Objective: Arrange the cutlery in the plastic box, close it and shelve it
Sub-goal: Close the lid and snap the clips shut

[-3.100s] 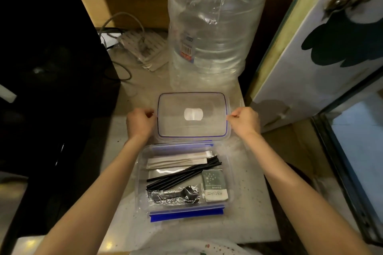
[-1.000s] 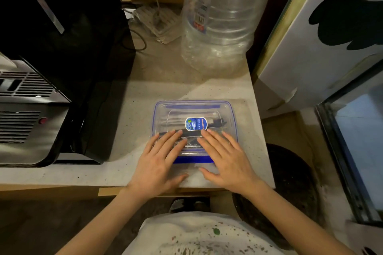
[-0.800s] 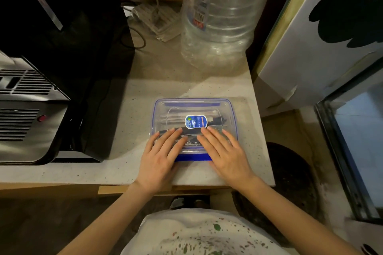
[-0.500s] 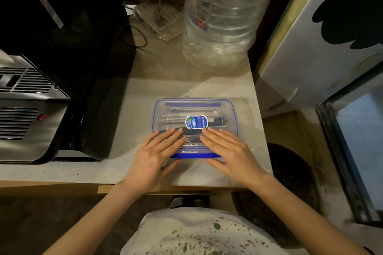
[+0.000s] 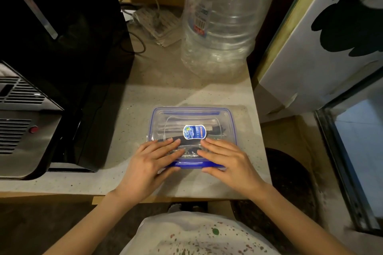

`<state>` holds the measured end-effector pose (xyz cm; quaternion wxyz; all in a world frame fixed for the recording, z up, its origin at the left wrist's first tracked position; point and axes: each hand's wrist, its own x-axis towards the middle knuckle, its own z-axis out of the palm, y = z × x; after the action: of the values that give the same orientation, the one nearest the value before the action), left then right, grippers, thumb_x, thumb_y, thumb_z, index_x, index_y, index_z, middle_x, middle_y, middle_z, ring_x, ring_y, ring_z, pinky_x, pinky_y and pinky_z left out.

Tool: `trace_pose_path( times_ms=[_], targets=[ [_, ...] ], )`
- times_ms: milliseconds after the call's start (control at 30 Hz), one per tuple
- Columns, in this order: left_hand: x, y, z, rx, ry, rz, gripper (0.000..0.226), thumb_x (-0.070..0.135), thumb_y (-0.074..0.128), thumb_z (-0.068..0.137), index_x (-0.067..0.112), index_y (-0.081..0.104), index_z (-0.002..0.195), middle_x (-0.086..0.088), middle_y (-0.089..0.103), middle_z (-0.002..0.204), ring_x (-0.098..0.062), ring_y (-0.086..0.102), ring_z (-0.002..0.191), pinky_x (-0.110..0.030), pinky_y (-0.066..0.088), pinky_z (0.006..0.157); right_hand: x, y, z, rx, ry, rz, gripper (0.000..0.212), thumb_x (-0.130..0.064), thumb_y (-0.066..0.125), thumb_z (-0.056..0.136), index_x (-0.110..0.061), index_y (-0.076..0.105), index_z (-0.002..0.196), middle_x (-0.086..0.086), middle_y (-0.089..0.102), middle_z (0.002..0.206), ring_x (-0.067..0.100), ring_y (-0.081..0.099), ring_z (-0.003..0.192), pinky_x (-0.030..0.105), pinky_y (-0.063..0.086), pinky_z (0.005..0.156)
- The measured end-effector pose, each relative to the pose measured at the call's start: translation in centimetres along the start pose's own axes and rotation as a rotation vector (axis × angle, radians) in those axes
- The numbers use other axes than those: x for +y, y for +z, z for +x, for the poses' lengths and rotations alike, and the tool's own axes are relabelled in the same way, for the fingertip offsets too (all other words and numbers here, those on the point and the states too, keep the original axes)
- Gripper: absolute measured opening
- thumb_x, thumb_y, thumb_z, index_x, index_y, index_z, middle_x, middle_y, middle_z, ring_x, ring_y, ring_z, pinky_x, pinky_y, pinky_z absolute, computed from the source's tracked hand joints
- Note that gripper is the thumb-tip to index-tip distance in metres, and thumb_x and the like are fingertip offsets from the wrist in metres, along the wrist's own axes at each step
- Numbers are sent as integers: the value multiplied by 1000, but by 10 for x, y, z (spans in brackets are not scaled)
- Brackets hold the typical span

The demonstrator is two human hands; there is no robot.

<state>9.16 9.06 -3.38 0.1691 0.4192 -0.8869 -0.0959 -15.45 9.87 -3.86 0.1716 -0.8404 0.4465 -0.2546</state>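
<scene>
The clear plastic box (image 5: 191,115) with blue trim sits on the speckled counter (image 5: 132,130), its lid on and a blue sticker (image 5: 194,131) at the lid's centre. Wrapped cutlery and black straws (image 5: 176,128) show faintly through the lid. My left hand (image 5: 149,163) and my right hand (image 5: 228,161) lie side by side on the near half of the lid. Their fingers are flat on top and their thumbs curl under the near blue clip (image 5: 190,164), pinching that edge.
A large clear water bottle (image 5: 223,23) stands behind the box. A black and steel appliance (image 5: 41,89) fills the left side, with a power strip and cable (image 5: 157,20) at the back. A white panel (image 5: 321,37) leans on the right. The counter edge runs just below my wrists.
The lid, held upright behind the open box three seconds ago, now covers it. Over the last second both hands slid slightly back along the lid and the thumbs tucked under the near clip.
</scene>
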Motion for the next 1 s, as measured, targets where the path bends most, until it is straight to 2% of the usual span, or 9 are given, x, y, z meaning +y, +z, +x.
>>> trace_pose_path(
  times_ms=[133, 267, 433, 533, 600, 733, 833, 900, 1000],
  targets=[
    [-1, -15, 20, 13, -55, -118, 48, 54, 33, 92, 22, 61, 116, 4, 69, 108, -3, 54, 99, -17, 41, 83, -2, -13, 20, 42, 154, 228, 48, -45, 69, 70, -14, 70, 107, -1, 69, 108, 4, 56, 106, 18, 46, 92],
    [-7, -21, 66, 110, -169, -75, 48, 49, 42, 85, 15, 65, 109, -2, 72, 91, -19, 65, 84, -21, 43, 74, 12, -22, 59, 97, 232, 142, 49, -31, 81, 68, -11, 67, 110, 5, 67, 108, 17, 56, 104, 29, 46, 90],
    [-25, -20, 110, 15, -309, 99, 67, 61, 36, 75, 15, 63, 116, -10, 64, 112, -31, 58, 105, -40, 47, 84, 27, -30, 99, -19, 278, -66, 59, -47, 68, 77, -15, 56, 124, 3, 59, 124, 20, 48, 119, 29, 31, 99],
    [-33, -13, 122, -94, -402, 80, 83, 70, 20, 70, 15, 61, 118, -9, 58, 126, -28, 50, 120, -41, 39, 98, 34, -30, 113, -111, 297, -133, 65, -55, 62, 79, -17, 50, 131, 3, 55, 132, 22, 45, 124, 29, 31, 100],
    [-37, -9, 126, -131, -412, 59, 87, 72, 14, 70, 16, 64, 113, -8, 62, 120, -26, 54, 114, -39, 40, 97, 38, -30, 118, -208, 351, -145, 68, -61, 56, 79, -19, 48, 132, 2, 54, 135, 21, 47, 124, 32, 35, 99],
    [-39, -6, 130, -214, -406, 110, 72, 69, 21, 80, 20, 66, 106, -11, 72, 97, -29, 64, 93, -32, 44, 73, 44, -28, 121, -318, 413, -235, 67, -70, 43, 80, -19, 56, 122, 6, 69, 109, 22, 62, 97, 34, 47, 79],
    [-40, -6, 131, -204, -388, 102, 87, 75, 9, 70, 18, 67, 102, -11, 73, 87, -28, 65, 84, -29, 37, 64, 44, -27, 123, -331, 396, -297, 61, -71, 39, 81, -18, 63, 98, 5, 70, 83, 20, 63, 76, 33, 47, 69],
    [-42, -6, 130, -191, -403, 66, 94, 76, 5, 64, 17, 68, 100, -10, 73, 85, -27, 65, 83, -29, 38, 64, 44, -25, 122, -318, 400, -266, 63, -71, 40, 81, -17, 62, 104, 5, 70, 88, 20, 63, 80, 34, 49, 71],
    [-42, -5, 131, -182, -471, 5, 83, 72, 23, 71, 14, 62, 114, -10, 69, 105, -27, 63, 99, -32, 45, 79, 44, -25, 121, -287, 402, -219, 70, -70, 44, 80, -16, 53, 125, 4, 63, 117, 21, 56, 106, 35, 47, 85]
  ],
)
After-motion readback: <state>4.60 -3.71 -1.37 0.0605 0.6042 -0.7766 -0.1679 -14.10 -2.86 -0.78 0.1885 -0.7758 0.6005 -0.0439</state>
